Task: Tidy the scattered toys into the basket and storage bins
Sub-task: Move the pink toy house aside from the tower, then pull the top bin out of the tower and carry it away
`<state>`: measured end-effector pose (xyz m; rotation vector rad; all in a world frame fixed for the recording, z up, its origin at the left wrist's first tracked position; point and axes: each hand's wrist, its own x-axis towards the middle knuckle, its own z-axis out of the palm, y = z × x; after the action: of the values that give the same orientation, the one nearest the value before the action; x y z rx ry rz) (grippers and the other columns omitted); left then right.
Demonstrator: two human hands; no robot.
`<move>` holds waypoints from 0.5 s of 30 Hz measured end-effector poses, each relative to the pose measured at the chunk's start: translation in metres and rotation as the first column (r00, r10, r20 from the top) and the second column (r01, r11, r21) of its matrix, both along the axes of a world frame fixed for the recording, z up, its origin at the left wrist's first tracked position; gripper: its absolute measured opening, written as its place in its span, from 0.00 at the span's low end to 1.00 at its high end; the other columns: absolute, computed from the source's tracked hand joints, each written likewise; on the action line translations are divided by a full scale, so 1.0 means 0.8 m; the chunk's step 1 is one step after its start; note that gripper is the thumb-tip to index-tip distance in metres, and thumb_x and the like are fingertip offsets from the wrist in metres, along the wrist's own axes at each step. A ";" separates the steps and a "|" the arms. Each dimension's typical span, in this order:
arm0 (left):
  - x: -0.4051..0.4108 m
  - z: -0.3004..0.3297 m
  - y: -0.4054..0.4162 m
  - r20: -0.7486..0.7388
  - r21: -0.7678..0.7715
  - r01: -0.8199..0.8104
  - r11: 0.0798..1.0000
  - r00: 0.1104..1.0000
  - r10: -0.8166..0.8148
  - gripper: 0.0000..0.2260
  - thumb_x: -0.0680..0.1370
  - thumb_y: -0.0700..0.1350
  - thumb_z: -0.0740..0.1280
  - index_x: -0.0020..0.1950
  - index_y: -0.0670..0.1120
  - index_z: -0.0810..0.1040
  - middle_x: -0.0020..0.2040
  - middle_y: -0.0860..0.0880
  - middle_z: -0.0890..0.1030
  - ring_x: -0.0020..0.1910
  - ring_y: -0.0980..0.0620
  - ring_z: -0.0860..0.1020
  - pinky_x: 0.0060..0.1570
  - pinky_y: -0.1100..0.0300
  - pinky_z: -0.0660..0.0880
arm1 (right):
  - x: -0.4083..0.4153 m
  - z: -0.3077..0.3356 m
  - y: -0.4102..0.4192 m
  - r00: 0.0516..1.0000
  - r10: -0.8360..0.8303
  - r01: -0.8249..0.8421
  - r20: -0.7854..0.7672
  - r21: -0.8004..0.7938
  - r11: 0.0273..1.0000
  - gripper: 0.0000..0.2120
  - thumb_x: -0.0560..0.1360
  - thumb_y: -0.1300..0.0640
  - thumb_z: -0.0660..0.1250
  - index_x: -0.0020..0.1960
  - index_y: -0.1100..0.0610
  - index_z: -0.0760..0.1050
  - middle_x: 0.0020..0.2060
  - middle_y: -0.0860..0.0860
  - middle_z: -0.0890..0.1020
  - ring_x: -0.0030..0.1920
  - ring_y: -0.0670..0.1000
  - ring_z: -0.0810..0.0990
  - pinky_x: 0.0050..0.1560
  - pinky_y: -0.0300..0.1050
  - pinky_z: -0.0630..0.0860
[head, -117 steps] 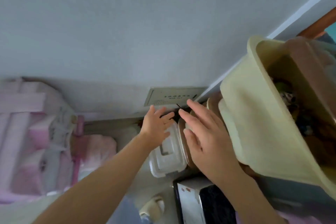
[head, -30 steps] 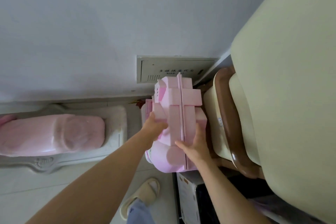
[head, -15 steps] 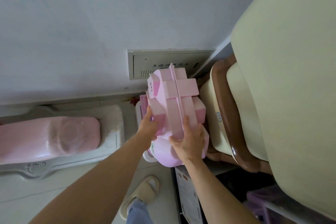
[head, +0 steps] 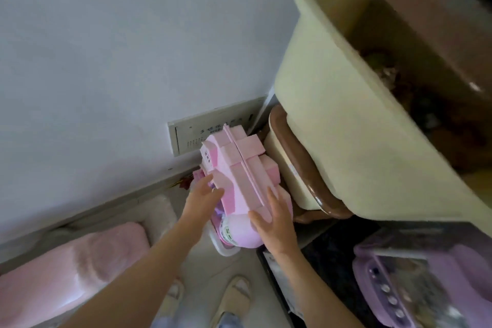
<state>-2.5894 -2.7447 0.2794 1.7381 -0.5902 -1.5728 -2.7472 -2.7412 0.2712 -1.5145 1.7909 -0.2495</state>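
A blocky pink toy house point(head: 239, 170) lies against the wall's foot, on top of a rounded pink toy point(head: 239, 231) and a clear box point(head: 221, 246). My left hand point(head: 202, 200) touches the house's left side with straight fingers. My right hand point(head: 274, 218) lies flat against its lower right side, fingers extended. A large cream storage bin point(head: 332, 120) at the right holds dark, blurred toys. A second cream bin with a brown rim point(head: 292, 168) sits under it.
A pink and white padded piece point(head: 80, 261) lies on the floor at left. A grey wall panel point(head: 191, 136) is behind the house. A dark box point(head: 306, 274) and a purple toy point(head: 412, 287) sit at lower right. My slippered feet point(head: 234, 293) stand below.
The view has tilted up and left, showing the inside of the big bin. Both hands have loosened from gripping the pink house to flat contact on its sides, and the house sits lower.
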 end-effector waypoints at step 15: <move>0.007 0.219 0.100 0.057 -0.238 0.132 0.962 0.991 -0.122 0.19 0.72 0.51 0.70 0.62 0.48 0.75 0.56 0.44 0.79 0.56 0.45 0.78 0.60 0.48 0.72 | -0.004 0.213 0.117 0.904 0.002 0.105 0.427 -0.225 0.969 0.25 0.73 0.46 0.66 0.68 0.42 0.64 0.61 0.40 0.73 0.61 0.42 0.72 0.63 0.46 0.72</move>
<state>-2.5840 -2.6650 0.4548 1.5783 -0.8919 -1.4842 -2.7501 -2.6479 0.4417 -1.4397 1.4868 -0.7916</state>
